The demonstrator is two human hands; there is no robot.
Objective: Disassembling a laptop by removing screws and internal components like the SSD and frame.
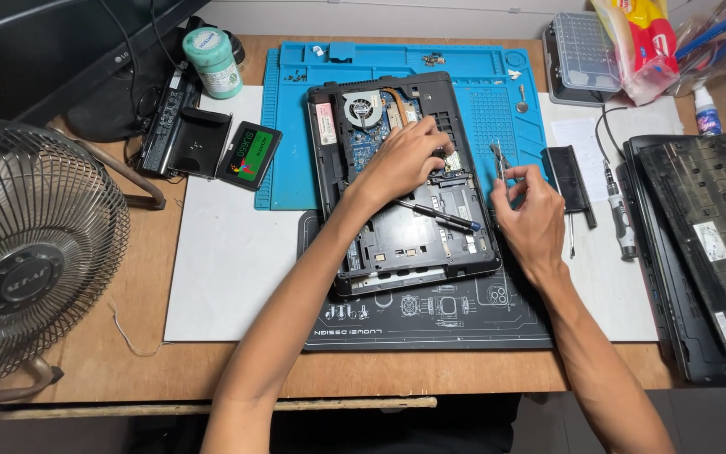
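Note:
An opened black laptop base (401, 181) lies bottom-up on a blue repair mat (481, 84), its fan (361, 109) and circuit board exposed. My left hand (405, 155) rests inside it, fingertips pressing on a small part near the board's right side. My right hand (531, 210) hovers just right of the laptop, pinching metal tweezers (497, 160) that point upward. A black-and-blue screwdriver (439, 217) lies loose across the laptop's lower bay.
A metal fan (27, 252) stands at the left. A drive with a green label (249, 155), a black battery (174, 126) and a green tub (212, 60) sit at the back left. An electric screwdriver (619, 210), a bit case (581, 55) and another laptop shell (707, 244) lie right.

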